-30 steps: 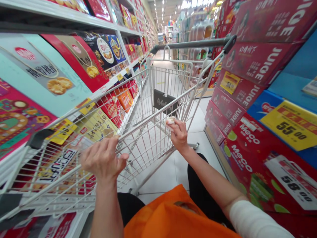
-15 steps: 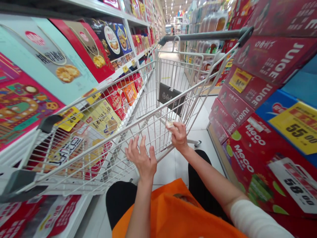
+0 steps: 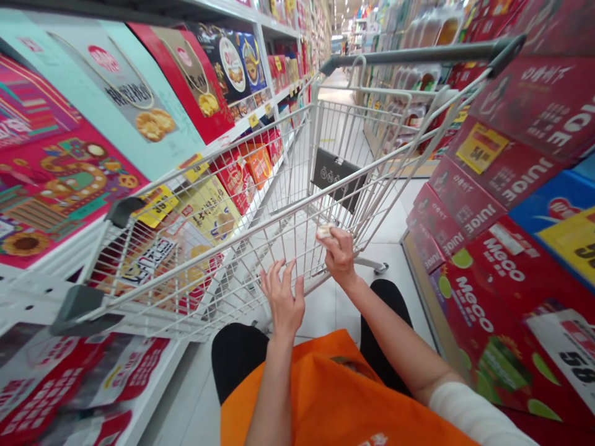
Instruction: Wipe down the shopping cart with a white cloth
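Note:
Across the aisle in front of me stands a metal wire shopping cart (image 3: 260, 227) with a dark handle bar at its far end. My right hand (image 3: 340, 257) is closed around a small, crumpled whitish cloth (image 3: 324, 231), close against the cart's side wires. Whether the cloth presses on a wire I cannot tell. My left hand (image 3: 282, 297) is spread, fingers bent toward the lower side wires, with nothing in it. The fingertips are at the wires; whether they touch is unclear. A dark panel (image 3: 338, 176) hangs inside the cart near the handle end.
On the left, shelves hold gift boxes (image 3: 153, 93) and bagged snacks (image 3: 209, 207) with yellow price tags. Stacked red drink cartons (image 3: 488, 272) rise close on my right. Beneath the cart, a caster wheel (image 3: 381, 268) rests on the white tiled floor (image 3: 320, 313).
The view has shifted, so the cart and shelves appear farther right. My right hand stays closed on the cloth near the cart's side; my left hand's fingers have drawn slightly closer together.

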`<control>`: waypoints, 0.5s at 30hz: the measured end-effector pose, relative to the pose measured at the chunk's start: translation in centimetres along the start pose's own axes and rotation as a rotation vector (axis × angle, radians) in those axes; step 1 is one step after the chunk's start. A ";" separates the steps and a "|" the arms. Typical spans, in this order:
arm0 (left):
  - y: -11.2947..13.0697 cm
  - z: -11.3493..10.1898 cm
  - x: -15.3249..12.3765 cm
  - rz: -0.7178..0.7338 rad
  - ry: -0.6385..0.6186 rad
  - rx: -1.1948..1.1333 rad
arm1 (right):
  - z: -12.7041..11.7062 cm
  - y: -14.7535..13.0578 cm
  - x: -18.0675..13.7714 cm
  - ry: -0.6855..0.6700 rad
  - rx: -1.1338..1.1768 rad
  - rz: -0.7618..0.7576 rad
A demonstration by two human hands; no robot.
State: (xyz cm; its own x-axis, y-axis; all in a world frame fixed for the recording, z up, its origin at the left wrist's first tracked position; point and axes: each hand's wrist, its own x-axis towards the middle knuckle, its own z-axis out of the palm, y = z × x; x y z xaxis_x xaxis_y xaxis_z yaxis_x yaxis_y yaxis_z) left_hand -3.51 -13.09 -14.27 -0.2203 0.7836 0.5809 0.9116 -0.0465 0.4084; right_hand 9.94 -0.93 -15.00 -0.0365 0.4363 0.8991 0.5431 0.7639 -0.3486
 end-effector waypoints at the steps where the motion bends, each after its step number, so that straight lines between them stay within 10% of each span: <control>1: -0.2 -0.1 0.0 0.010 -0.009 -0.005 | -0.1 -0.1 -0.7 -0.033 0.004 -0.017; 9: -0.3 0.0 -0.5 0.063 -0.020 0.046 | -1.1 -1.7 4.0 0.070 0.020 0.022; 15: -0.7 -0.4 -0.8 0.088 -0.050 0.054 | 0.0 -2.7 0.3 -0.047 0.049 -0.013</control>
State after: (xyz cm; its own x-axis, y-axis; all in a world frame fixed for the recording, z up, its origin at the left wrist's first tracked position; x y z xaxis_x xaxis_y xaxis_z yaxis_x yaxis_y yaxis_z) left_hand -4.11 -13.95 -14.70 -0.1225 0.8078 0.5766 0.9443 -0.0839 0.3182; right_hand 8.44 -2.83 -13.77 -0.0833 0.4468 0.8907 0.5003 0.7918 -0.3504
